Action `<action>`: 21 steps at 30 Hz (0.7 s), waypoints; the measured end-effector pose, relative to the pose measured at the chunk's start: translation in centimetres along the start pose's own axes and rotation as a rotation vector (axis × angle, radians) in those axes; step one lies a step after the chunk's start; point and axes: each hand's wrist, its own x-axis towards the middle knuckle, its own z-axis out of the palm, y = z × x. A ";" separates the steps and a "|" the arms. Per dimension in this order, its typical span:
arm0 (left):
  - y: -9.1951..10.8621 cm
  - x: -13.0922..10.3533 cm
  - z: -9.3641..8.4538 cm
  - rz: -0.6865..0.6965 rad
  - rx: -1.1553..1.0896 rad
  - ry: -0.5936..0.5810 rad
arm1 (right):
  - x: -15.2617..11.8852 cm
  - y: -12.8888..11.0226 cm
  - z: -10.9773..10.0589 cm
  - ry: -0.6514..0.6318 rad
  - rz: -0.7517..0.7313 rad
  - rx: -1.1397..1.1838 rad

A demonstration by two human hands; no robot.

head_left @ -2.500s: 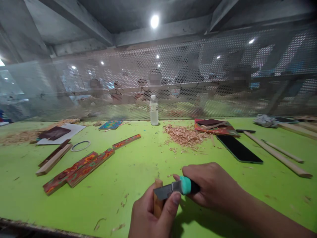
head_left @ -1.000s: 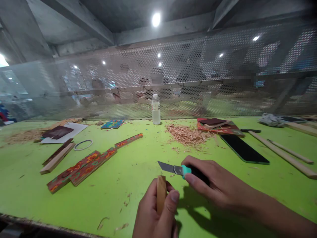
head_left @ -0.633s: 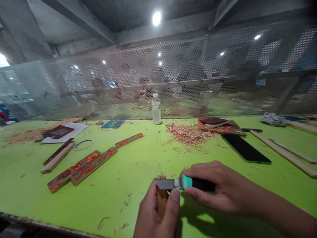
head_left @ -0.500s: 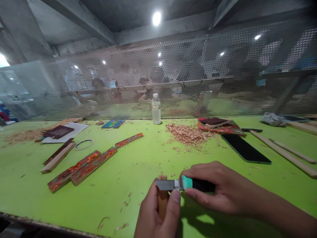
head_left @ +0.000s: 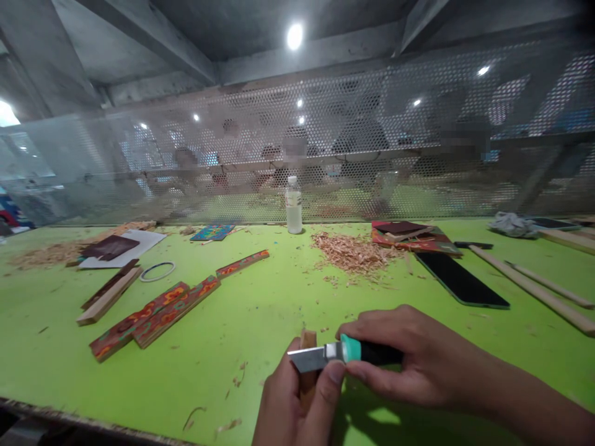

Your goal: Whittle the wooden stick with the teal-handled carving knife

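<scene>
At the near edge of the green table [head_left: 242,322], the left hand [head_left: 290,402] is closed around a short wooden stick [head_left: 307,342], holding it upright with only its top end showing above the fingers. The right hand [head_left: 409,359] grips the utility knife [head_left: 344,353] by its black handle, teal collar toward the blade. Half a second ago the blade lay flat across the stick near its tip; now it sits a little lower and nearer, tilted down to the left, with the left thumb pressed against the back of the blade by the collar. A second ago the knife was lifted clear, above and to the right of the stick, so the blade has come back onto the wood and started down it. That reads as another paring stroke under way, the thumb steadying or pushing the cut; whether a shaving is lifting cannot be seen.

Further out on the left lie painted wooden strips [head_left: 153,313] and a plain slat [head_left: 106,296], with a ring [head_left: 157,271] beyond them. Right of centre, a heap of wood shavings [head_left: 353,253] sits in front of a clear bottle [head_left: 293,205]; a dark phone [head_left: 458,280] and long dowels [head_left: 530,286] lie to the far right. All of these lie where they did before.
</scene>
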 end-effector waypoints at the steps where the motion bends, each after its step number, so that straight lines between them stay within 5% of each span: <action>1: 0.0 0.0 -0.1 0.002 0.032 0.008 | 0.0 0.1 0.0 -0.005 -0.003 -0.010; 10: 0.9 0.1 -0.3 0.065 0.266 0.068 | -0.2 0.0 -0.5 0.009 -0.047 -0.149; 21: 0.4 0.1 -0.2 0.013 0.402 0.130 | 0.1 -0.1 0.0 0.249 -0.056 -0.164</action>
